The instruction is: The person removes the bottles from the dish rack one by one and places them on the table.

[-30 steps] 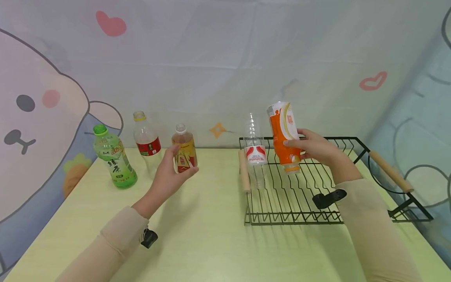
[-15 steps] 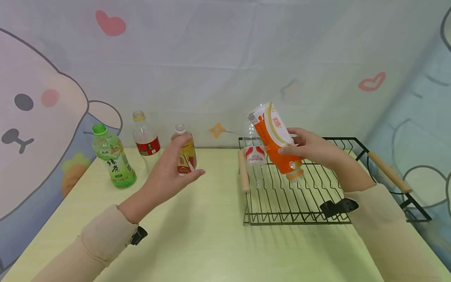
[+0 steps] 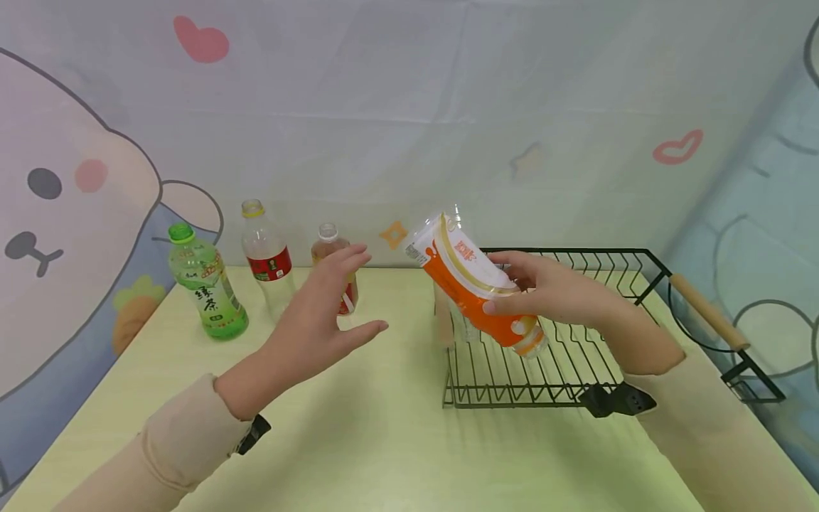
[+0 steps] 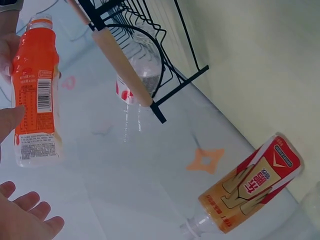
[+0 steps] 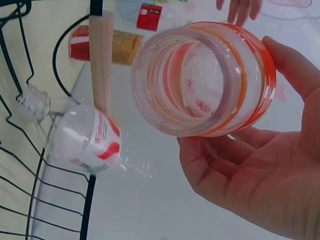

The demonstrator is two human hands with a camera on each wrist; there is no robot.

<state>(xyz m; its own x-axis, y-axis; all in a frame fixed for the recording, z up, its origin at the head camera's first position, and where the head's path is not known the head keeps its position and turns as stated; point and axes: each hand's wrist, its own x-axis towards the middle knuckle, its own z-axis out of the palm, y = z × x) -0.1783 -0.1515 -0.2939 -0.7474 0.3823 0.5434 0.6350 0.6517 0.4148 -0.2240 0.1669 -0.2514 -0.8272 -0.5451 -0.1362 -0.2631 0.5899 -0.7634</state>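
My right hand grips an orange and white plastic bottle near its neck, above the left part of a black wire rack. The bottle is tilted, open mouth down to the right and base up to the left; the right wrist view looks into its uncapped mouth. My left hand holds nothing, its fingers spread and thumb apart, facing the orange bottle. Behind that hand stands a bottle with a yellow and red label, partly hidden in the head view. A clear bottle with a red and white label lies upside down in the rack.
The wire rack has a wooden handle at each end. A clear bottle with a red label and a green tea bottle stand at the left. A printed cloth hangs behind the table.
My right hand has tilted the orange bottle and brought its base left and down, over the clear bottle. My left hand has moved slightly right and its fingers have spread wider.
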